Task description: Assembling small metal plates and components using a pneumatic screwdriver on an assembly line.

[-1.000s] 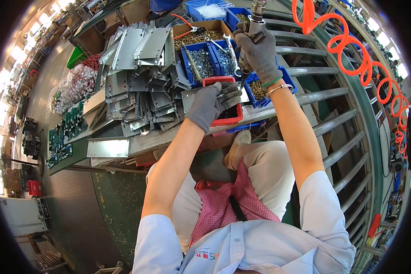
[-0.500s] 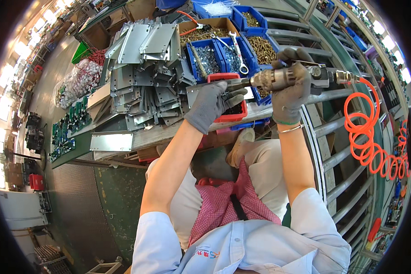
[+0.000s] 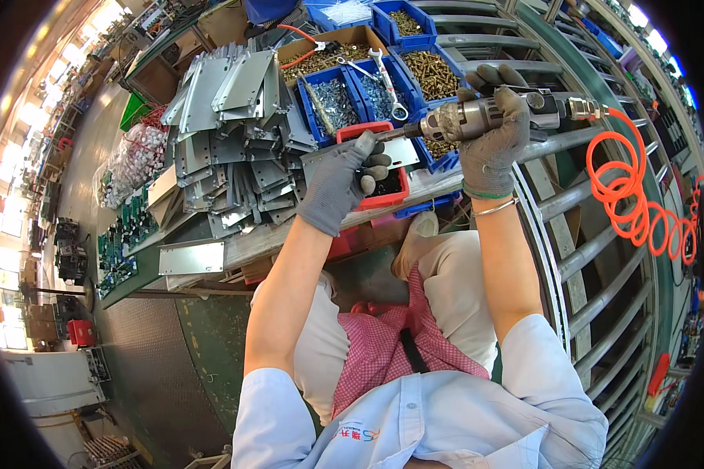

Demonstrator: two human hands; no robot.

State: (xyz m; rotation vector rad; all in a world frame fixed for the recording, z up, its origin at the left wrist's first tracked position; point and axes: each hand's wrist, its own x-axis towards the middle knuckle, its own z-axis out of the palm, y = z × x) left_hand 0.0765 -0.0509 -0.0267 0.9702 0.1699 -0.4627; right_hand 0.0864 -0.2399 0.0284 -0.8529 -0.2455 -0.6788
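My right hand (image 3: 493,137), in a grey glove, grips a pneumatic screwdriver (image 3: 461,121) held level, its bit pointing left. My left hand (image 3: 343,178), also gloved, is closed on a flat metal plate (image 3: 401,153), which shows on both sides of the fingers. The driver's tip reaches the left thumb and forefinger; whether a screw sits there is too small to tell. Beneath the plate lies a red bin (image 3: 391,202) with dark small parts, partly covered by the left hand.
A tall stack of metal plates (image 3: 235,141) stands left of my hands. Blue bins (image 3: 344,129) of screws lie beyond, with a wrench (image 3: 385,82) across them. An orange coiled hose (image 3: 602,168) hangs over the roller conveyor (image 3: 579,258). Green circuit boards (image 3: 125,234) sit far left.
The view has shifted slightly. My left fingers have curled in more around the plate near the driver's tip. The right hand keeps its grip on the screwdriver.
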